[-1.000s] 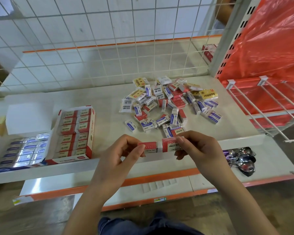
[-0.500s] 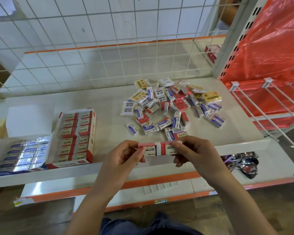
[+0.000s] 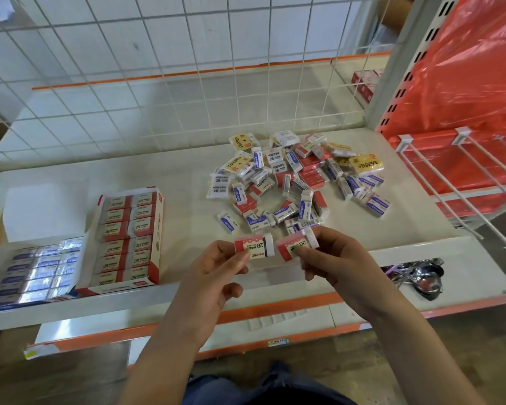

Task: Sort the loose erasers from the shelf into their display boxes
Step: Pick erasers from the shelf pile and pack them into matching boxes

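My left hand (image 3: 216,270) pinches a red-and-white 2B eraser (image 3: 254,246) above the shelf's front edge. My right hand (image 3: 336,258) pinches a second red 2B eraser (image 3: 295,246), tilted, with a small gap between the two. Behind them lies a heap of loose erasers (image 3: 292,182) in red, blue and yellow sleeves. At the left stands the red display box (image 3: 129,238), filled with rows of red 2B erasers. Beside it on the far left is a blue display box (image 3: 35,273) holding blue erasers.
The white shelf (image 3: 173,182) has a wire grid back (image 3: 158,83). White peg hooks (image 3: 465,185) stick out at the right under red plastic sheeting (image 3: 465,68). Metal spoons (image 3: 418,276) lie on the lower shelf at the right. A white box lid (image 3: 41,211) stands behind the boxes.
The two red erasers were brought end to end, then parted slightly; the right one now tilts. Both hands stayed over the shelf's front edge.
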